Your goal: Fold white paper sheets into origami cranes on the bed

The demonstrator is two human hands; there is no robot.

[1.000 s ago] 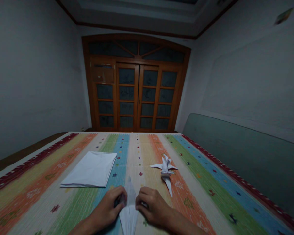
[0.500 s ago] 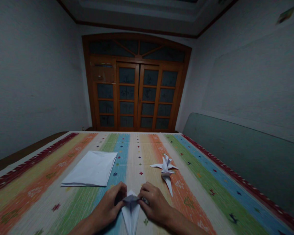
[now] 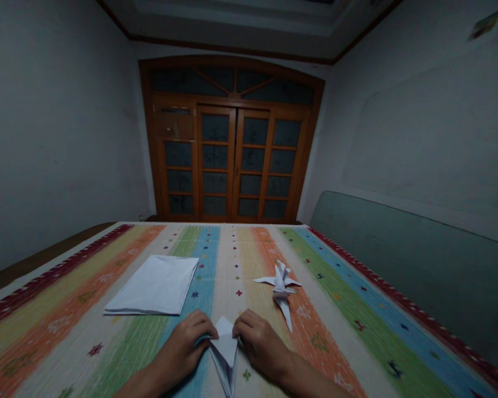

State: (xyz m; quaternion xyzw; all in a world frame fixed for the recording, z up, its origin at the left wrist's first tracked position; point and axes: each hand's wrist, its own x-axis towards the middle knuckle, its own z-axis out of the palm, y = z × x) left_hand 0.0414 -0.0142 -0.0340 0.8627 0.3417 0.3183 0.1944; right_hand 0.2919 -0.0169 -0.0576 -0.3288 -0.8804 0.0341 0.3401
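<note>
A white folded paper (image 3: 225, 345) lies near the front of the table, its narrow point toward me and a small peak at the far end. A triangular flap lies down over its upper part. My left hand (image 3: 190, 341) pinches its left edge, thumb below and index finger on top. On the right edge, my right hand (image 3: 260, 344) is closed with curled fingers pressing the paper. Beyond my right hand rests a folded paper figure (image 3: 281, 288) with several pointed arms. To the left sits a stack of white paper sheets (image 3: 153, 286).
A striped, multicoloured tablecloth (image 3: 236, 251) covers the table. Beside its right edge stands a grey-green panel (image 3: 398, 260) against the wall. Wooden doors with glass panes (image 3: 232, 160) are beyond the far end.
The paper's upper flap has come down toward me, covering the centre crease. My fingers have shifted slightly at the paper's edges. The stack and the figure stay put.
</note>
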